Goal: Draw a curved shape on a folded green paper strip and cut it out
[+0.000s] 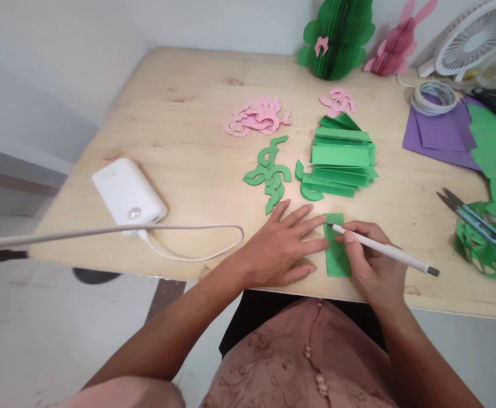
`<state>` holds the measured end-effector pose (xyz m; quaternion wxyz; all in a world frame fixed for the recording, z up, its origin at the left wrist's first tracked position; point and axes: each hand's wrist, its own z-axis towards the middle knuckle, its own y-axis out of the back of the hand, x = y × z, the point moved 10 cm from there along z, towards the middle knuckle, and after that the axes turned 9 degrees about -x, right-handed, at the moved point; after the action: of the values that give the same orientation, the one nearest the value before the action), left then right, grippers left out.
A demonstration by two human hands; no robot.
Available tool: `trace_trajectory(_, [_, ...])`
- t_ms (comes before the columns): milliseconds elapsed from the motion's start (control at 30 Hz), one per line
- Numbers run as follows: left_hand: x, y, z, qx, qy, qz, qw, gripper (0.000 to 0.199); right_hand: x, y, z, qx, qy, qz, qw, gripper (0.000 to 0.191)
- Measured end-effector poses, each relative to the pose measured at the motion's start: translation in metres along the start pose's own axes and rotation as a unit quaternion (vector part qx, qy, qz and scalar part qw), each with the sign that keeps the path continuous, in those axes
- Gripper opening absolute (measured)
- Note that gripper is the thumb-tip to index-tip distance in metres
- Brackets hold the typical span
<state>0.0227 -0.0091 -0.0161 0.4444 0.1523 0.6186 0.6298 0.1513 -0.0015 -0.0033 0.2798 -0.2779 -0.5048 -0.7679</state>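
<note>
A small green paper strip (336, 266) lies near the table's front edge, with dark pen lines on it. My left hand (279, 249) rests flat, fingers spread, its fingertips on the strip's left side. My right hand (375, 260) grips a white pen (384, 247), whose tip touches the upper part of the strip. Just beyond are folded green paper pieces (340, 156) in a stack. Curved green cutouts (268, 173) lie in a loose heap past my left fingers.
Pink cutouts (258, 117) form a pile farther back. Scissors (473, 218) lie on green scraps (486, 249) at right. Purple paper (439, 133), tape rolls (433, 97) and a fan (477, 39) are behind. A white power bank (128, 190) with a cable sits left.
</note>
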Motion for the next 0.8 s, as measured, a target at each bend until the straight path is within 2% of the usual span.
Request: trace_trajectory(800, [0.0003,0.0001,-0.0001,-0.002,0.002,-0.013,1.0,0.041,-0.0068,0.0039,-0.002,-0.017,-0.022,0.007,1.0,0.016])
